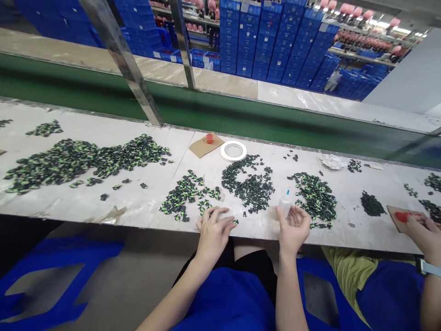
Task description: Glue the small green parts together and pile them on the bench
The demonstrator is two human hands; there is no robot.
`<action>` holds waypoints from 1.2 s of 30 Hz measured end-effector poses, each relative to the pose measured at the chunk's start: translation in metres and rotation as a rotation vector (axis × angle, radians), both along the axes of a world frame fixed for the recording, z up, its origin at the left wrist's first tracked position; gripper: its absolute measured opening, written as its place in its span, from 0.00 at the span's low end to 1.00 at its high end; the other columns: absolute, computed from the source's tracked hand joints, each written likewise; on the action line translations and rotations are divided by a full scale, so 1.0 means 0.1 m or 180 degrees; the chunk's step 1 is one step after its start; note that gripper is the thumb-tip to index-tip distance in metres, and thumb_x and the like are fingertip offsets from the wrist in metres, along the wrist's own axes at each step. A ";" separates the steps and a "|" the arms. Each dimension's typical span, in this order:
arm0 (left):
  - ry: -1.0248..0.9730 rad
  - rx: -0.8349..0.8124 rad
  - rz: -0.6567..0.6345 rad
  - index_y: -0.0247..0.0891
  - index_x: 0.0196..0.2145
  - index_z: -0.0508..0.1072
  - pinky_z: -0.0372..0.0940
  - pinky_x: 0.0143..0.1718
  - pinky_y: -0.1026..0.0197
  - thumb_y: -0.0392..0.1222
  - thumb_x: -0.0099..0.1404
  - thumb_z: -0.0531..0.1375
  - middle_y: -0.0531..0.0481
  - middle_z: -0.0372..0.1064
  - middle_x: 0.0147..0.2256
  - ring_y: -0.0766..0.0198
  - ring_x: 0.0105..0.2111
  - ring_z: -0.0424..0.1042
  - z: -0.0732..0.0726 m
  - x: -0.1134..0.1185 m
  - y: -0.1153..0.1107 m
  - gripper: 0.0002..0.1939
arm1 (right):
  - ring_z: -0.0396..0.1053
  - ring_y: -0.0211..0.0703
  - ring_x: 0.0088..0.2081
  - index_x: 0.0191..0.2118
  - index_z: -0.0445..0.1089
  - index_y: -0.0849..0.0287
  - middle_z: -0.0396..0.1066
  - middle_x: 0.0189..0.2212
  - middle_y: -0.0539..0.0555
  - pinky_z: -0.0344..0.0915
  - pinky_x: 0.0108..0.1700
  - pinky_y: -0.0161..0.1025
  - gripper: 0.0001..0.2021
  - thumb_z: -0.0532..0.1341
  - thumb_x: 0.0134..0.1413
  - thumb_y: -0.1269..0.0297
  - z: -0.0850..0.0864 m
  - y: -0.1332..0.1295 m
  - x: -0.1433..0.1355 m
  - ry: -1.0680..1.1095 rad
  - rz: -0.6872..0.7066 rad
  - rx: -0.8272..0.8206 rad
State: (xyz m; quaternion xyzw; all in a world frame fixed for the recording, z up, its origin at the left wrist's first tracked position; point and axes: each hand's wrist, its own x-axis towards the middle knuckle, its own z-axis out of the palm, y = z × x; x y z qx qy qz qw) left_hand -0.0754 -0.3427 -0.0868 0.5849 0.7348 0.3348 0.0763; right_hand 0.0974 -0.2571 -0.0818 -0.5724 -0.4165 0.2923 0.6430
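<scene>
My left hand point(214, 226) is low over the table's front edge, its fingers curled. A small black-and-green piece point(235, 222) shows at the tips of its thumb and forefinger, which look closed on it. Just beyond lies a loose pile of black-and-green pieces point(184, 195). My right hand point(294, 225) grips a small translucent bottle point(285, 205) upright, its thin blue needle tip point(288, 191) pointing up. Between the hands and farther back are many small black parts point(253, 188). Another black-and-green pile point(316, 197) sits right of the bottle.
A white tape roll point(223, 151) and a red cap on cardboard point(198, 148) lie at the back. A large heap point(58, 163) spreads leftward. At right, a co-worker's hand point(425, 234) holds something red. A metal post point(127, 69) rises behind; blue stools stand below.
</scene>
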 end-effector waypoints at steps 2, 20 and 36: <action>0.0067 0.0026 -0.0069 0.46 0.30 0.79 0.59 0.38 0.49 0.36 0.61 0.62 0.45 0.75 0.45 0.45 0.48 0.63 -0.01 0.01 -0.01 0.07 | 0.71 0.44 0.39 0.40 0.62 0.59 0.70 0.36 0.54 0.68 0.47 0.47 0.28 0.73 0.32 0.59 -0.04 0.04 0.02 -0.0062 0.0077 -0.0092; -0.0389 0.0324 0.0108 0.43 0.35 0.77 0.58 0.46 0.51 0.37 0.66 0.55 0.47 0.77 0.37 0.52 0.45 0.71 0.02 -0.11 -0.08 0.10 | 0.60 0.50 0.37 0.31 0.75 0.57 0.70 0.32 0.57 0.53 0.38 0.44 0.16 0.55 0.62 0.54 -0.12 -0.44 -0.60 -0.2957 0.0494 -0.0028; -0.0811 0.0280 -0.0046 0.44 0.36 0.78 0.59 0.47 0.49 0.37 0.65 0.57 0.49 0.78 0.36 0.53 0.45 0.70 0.02 -0.10 -0.05 0.10 | 0.74 0.45 0.36 0.33 0.75 0.57 0.76 0.33 0.55 0.71 0.40 0.39 0.08 0.60 0.56 0.62 0.03 -0.50 -0.57 -0.0920 0.2069 -0.0345</action>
